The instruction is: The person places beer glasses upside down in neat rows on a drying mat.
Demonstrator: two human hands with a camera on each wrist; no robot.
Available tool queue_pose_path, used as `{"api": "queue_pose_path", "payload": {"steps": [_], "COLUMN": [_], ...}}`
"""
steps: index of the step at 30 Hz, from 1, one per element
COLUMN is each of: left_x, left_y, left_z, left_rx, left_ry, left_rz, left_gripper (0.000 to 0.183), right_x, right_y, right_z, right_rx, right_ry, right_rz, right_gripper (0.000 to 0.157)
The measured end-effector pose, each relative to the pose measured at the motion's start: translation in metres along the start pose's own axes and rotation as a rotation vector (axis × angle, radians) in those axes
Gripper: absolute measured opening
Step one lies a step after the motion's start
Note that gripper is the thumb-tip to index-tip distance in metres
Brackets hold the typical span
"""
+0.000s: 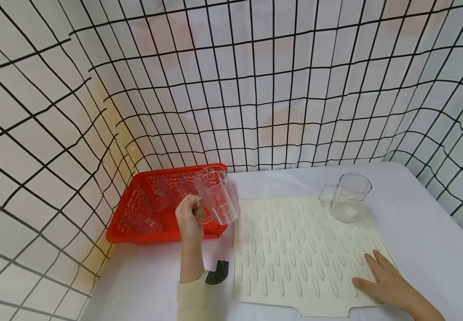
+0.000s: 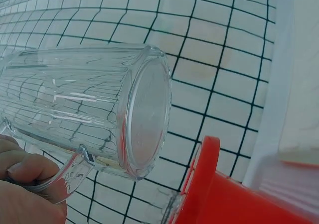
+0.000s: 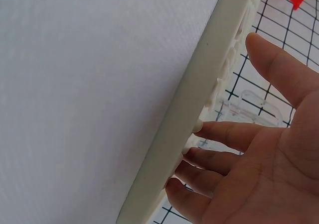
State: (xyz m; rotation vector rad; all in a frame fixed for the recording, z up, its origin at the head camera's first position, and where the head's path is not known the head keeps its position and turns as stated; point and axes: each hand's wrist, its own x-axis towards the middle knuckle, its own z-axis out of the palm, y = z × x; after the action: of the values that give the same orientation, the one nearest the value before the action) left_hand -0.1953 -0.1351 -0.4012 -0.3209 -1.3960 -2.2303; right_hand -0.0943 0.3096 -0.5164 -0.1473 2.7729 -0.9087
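My left hand (image 1: 190, 218) grips the handle of a clear mug (image 1: 222, 200), holding it tilted above the right end of the red basket (image 1: 167, 237). In the left wrist view the curled fingers (image 2: 32, 168) wrap the handle, and the mug's round base (image 2: 149, 112) faces right. Several clear glass-like pieces (image 1: 151, 223) lie inside the basket. With fingers spread, my right hand (image 1: 386, 281) rests on the lower right part of a cream ridged drain board (image 1: 295, 249). Another clear mug (image 1: 349, 198) stands upright at the board's far right corner, its handle to the left.
A black wire grid (image 1: 271, 89) over white cloth encloses the back and both sides. The board lies on a white-covered table (image 1: 428, 232), its notched edge toward me. A black item (image 1: 218, 273) sits beside the left sleeve.
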Motion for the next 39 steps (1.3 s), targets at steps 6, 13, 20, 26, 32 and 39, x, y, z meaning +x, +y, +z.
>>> {"api": "queue_pose_path", "payload": {"steps": [6, 13, 20, 26, 32, 39], "left_x": [-0.004, -0.013, -0.017, -0.021, -0.027, -0.031], "left_y": [-0.003, -0.011, -0.017, -0.02, -0.025, -0.028], "left_z": [0.008, 0.025, 0.035, 0.046, 0.053, 0.059], "left_rx": [0.005, 0.029, 0.006, -0.044, -0.036, -0.046], "left_ry": [-0.048, -0.072, -0.117, -0.149, -0.204, -0.249], "left_rz": [0.001, -0.051, -0.08, -0.134, -0.141, -0.152], "left_gripper": [0.034, 0.033, 0.03, 0.03, 0.03, 0.025], "right_x": [0.001, 0.001, 0.0, -0.001, -0.001, -0.002], "right_y": [0.0, 0.0, 0.001, 0.0, -0.001, -0.001], "right_z": [0.001, 0.001, 0.001, 0.0, 0.0, 0.0], "right_rx": [0.001, 0.003, -0.005, 0.012, 0.017, 0.023], "right_ry": [0.005, 0.005, 0.008, 0.013, 0.015, 0.014], "right_rz": [-0.005, 0.001, -0.002, -0.01, -0.01, -0.014], "right_gripper": [0.088, 0.089, 0.089, 0.088, 0.088, 0.088]}}
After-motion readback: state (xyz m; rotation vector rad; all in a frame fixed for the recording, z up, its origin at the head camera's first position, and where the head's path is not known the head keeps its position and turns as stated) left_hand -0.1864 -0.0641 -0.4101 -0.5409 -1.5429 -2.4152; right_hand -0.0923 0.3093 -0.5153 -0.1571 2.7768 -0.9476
